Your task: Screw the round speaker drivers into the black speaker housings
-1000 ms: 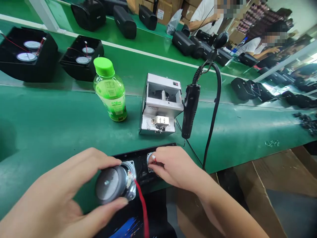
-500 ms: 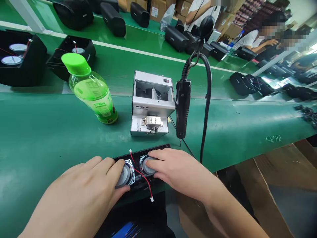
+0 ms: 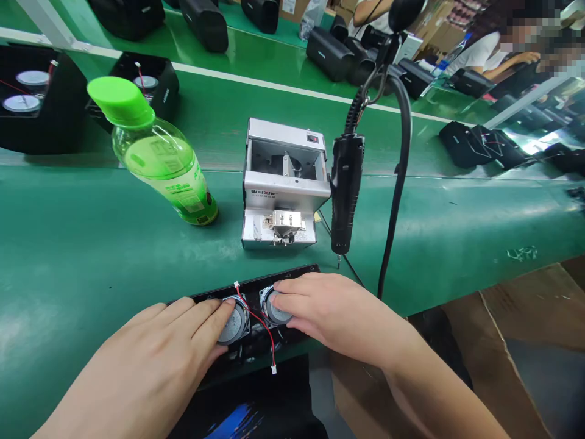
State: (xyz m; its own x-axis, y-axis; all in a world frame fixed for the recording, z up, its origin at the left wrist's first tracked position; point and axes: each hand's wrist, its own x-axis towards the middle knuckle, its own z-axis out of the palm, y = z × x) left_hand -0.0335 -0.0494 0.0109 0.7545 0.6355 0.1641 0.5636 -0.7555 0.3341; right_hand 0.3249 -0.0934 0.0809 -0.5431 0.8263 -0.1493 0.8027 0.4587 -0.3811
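Note:
A black speaker panel (image 3: pixel 253 294) lies along the bench edge nearest me, with two round speaker drivers in it. My left hand (image 3: pixel 171 341) grips the left speaker driver (image 3: pixel 234 323), forefinger on top and thumb low at its side. On the right speaker driver (image 3: pixel 276 310), my right hand (image 3: pixel 315 305) rests its fingers across the back and rim, the thumb beside it. Between the drivers runs a thin red and black wire (image 3: pixel 262 320) with a small white plug at each end. The panel's left end is hidden under my left hand.
A silver screw feeder (image 3: pixel 286 189) stands behind the panel. Beside it hangs a black electric screwdriver (image 3: pixel 347 192) on its cable. A green-capped bottle (image 3: pixel 159 171) is at left. Black speaker boxes (image 3: pixel 36 122) line the conveyor beyond; a cardboard box (image 3: pixel 530 317) is at right.
My left fingers have flattened and shifted slightly on the left driver, showing more of its back. The wire's lower end has swung a little left. The view has tilted down slightly.

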